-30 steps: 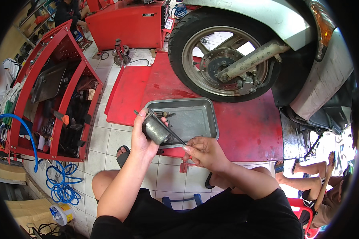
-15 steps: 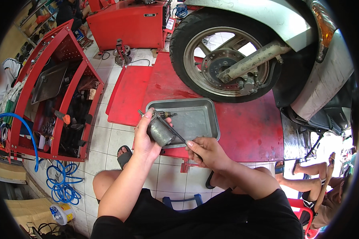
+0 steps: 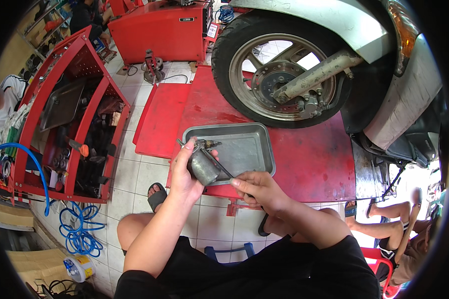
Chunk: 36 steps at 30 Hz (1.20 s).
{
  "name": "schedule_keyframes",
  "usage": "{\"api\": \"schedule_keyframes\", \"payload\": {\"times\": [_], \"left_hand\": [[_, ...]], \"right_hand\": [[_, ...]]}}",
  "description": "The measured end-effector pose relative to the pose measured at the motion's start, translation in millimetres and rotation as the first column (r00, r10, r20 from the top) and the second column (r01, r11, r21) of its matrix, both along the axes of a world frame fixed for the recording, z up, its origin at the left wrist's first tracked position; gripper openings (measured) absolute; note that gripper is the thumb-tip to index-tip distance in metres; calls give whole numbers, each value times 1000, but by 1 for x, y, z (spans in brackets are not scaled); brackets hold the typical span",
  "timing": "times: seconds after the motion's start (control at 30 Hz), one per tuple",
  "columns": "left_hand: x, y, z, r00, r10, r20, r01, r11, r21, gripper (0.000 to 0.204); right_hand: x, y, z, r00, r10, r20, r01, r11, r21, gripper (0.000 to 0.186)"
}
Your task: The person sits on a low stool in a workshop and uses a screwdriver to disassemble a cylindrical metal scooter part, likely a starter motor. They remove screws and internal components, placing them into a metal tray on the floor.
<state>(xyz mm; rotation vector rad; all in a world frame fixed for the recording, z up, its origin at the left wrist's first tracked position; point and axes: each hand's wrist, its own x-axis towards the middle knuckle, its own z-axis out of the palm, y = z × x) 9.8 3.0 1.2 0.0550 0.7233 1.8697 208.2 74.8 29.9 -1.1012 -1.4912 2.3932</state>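
Observation:
My left hand grips a dull grey metal cylinder with fittings at its upper end, tilted over the near left part of a metal tray. A long, thin dark rod runs along the cylinder down to my right hand, whose thumb and fingers are closed on its lower end; I cannot tell whether its upper tip touches the cylinder. A small metal part lies in the tray behind the cylinder, partly hidden by it. The tray rests on a red metal platform.
A scooter's front wheel stands over the platform. At left are a red tool cart, coiled blue hose and a bucket. A red machine stands behind. Other people sit at top left, far left and lower right.
Both hands have shifted slightly to the right, with the cylinder and rod still in them; the cylinder now sits a little lower, its body further right over the tray.

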Motion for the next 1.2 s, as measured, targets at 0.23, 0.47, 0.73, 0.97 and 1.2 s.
{"api": "schedule_keyframes", "payload": {"times": [0.23, 0.47, 0.73, 0.97, 1.2], "left_hand": [[0, 0, 1, 1000, -15, -6, 16, 1000, 4, 37], [1, -1, 1, 1000, -1, 25, 1, 1000, 19, 36], [4, 1, -7, 996, -79, 36, 77, 995, 65, 38], [1, 0, -9, 988, -139, 66, 122, 970, 210, 41], [10, -1, -14, 991, 15, -136, -9, 999, 48, 42]], "right_hand": [[0, -2, -10, 999, 19, -34, -17, 998, 55, 35], [-2, -1, -2, 1000, 8, -26, -9, 999, -41, 37], [3, -6, -4, 990, 42, -137, -80, 956, -284, 32], [4, -6, 7, 992, 75, -97, -98, 961, -260, 31], [-5, -12, -14, 1000, 21, 19, -25, 324, 946, 16]]}}
